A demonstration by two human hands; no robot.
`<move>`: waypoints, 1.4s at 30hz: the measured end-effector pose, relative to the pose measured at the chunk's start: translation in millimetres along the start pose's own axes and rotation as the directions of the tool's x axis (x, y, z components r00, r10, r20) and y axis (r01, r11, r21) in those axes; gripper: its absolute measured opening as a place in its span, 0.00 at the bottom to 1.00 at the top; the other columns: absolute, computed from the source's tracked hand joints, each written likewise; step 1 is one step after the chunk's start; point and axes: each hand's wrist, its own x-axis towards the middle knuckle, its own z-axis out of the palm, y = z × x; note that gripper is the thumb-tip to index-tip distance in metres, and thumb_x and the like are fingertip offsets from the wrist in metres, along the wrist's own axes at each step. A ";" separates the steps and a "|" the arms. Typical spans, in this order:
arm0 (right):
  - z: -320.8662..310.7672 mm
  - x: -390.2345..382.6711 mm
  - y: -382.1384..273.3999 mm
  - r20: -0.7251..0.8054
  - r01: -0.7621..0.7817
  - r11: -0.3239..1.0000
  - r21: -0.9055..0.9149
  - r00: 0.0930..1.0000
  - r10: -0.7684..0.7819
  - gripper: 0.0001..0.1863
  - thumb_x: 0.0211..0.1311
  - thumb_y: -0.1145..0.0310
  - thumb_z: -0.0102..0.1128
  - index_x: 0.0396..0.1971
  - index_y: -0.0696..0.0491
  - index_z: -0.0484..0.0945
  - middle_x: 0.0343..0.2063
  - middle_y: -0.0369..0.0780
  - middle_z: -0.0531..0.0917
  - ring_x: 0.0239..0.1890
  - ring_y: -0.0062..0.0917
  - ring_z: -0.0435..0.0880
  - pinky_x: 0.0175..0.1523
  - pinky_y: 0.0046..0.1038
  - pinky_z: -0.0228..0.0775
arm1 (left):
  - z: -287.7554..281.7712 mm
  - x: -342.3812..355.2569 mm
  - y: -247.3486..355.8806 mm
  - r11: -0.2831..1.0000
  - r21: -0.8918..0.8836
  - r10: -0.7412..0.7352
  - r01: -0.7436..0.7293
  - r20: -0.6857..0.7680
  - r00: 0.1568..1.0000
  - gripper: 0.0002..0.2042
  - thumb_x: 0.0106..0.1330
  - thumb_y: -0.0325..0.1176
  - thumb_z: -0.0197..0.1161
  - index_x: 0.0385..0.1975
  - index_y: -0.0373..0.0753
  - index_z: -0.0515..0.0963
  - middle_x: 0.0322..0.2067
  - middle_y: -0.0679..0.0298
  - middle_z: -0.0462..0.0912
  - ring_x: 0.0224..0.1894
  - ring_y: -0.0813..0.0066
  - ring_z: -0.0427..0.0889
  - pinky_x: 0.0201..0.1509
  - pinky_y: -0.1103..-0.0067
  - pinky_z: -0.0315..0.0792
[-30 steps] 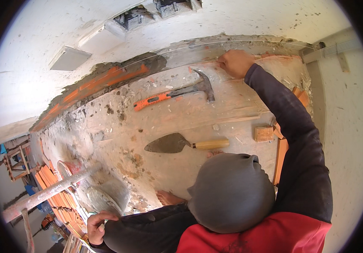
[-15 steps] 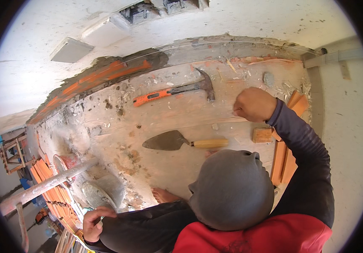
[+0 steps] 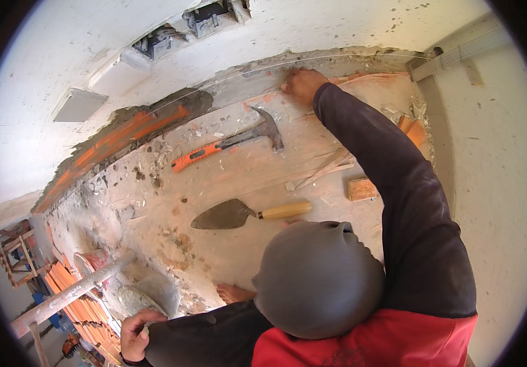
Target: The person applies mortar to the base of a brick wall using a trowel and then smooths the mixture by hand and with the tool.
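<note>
Fingers curl on our left hand; we cannot tell whether it grips anything. Beyond lie the brick trowel and claw hammer on dusty floor; our curled right hand, grip unclear, is at the wall base.

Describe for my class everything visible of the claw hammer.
The claw hammer has an orange handle with dark insets, a dark, worn-looking shaft and a brownish-grey, metal-looking head with a curved claw. It lies on its side on the dusty floor, handle toward the picture's left, claw toward the wall, striking end toward the trowel. Small pale chips lie around it. The right hand is beyond its head, not touching it.
</note>
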 end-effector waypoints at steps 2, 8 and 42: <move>-30.8 -9.3 -12.3 0.203 -0.075 0.993 0.092 0.978 0.055 0.20 0.66 0.52 0.53 0.41 0.53 0.84 0.47 0.47 0.81 0.49 0.45 0.80 0.56 0.44 0.71 | 1.2 -10.2 1.6 0.998 -0.002 -0.060 0.060 -0.033 0.998 0.34 0.61 0.57 0.62 0.47 0.24 0.75 0.41 0.48 0.83 0.47 0.60 0.82 0.56 0.70 0.72; -39.9 -45.9 62.4 -0.130 -0.222 0.970 0.102 0.963 0.234 0.17 0.63 0.56 0.54 0.39 0.52 0.85 0.40 0.49 0.83 0.46 0.45 0.82 0.50 0.44 0.74 | 1.6 -14.5 -0.7 0.996 -0.047 -0.073 0.071 -0.046 0.996 0.35 0.61 0.57 0.62 0.48 0.24 0.74 0.43 0.47 0.82 0.46 0.61 0.82 0.56 0.70 0.72; -149.2 -175.1 -165.2 0.241 -0.410 -0.065 0.910 0.650 -0.721 0.34 0.76 0.44 0.33 0.59 0.58 0.73 0.56 0.43 0.78 0.59 0.30 0.74 0.64 0.32 0.63 | 16.8 49.8 77.0 0.703 0.639 0.119 -0.311 0.326 0.938 0.23 0.63 0.43 0.63 0.50 0.31 0.76 0.39 0.52 0.85 0.43 0.53 0.81 0.49 0.66 0.72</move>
